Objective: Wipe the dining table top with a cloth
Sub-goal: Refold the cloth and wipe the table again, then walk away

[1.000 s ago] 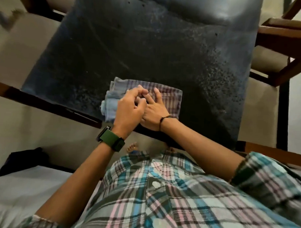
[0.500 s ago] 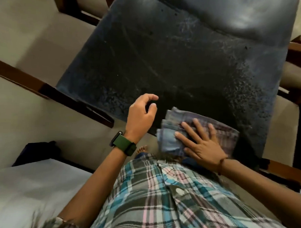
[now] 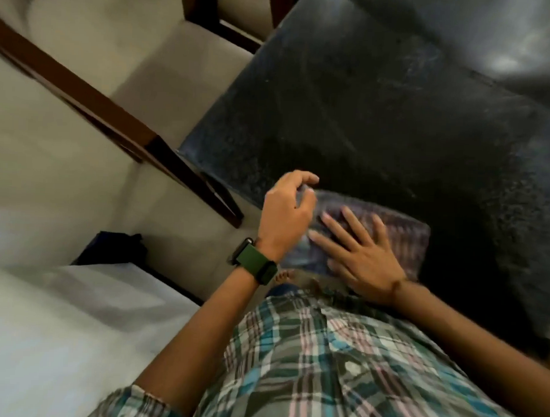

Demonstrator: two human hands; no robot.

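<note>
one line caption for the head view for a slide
Right hand presses a folded plaid cloth flat on the dark table top; left hand hovers beside it.

Loads of bare worktop is left open beyond and right of the cloth. The left edge is crowded by a wooden chair frame.

One cloth, one table top, two hands, one green watch
</note>
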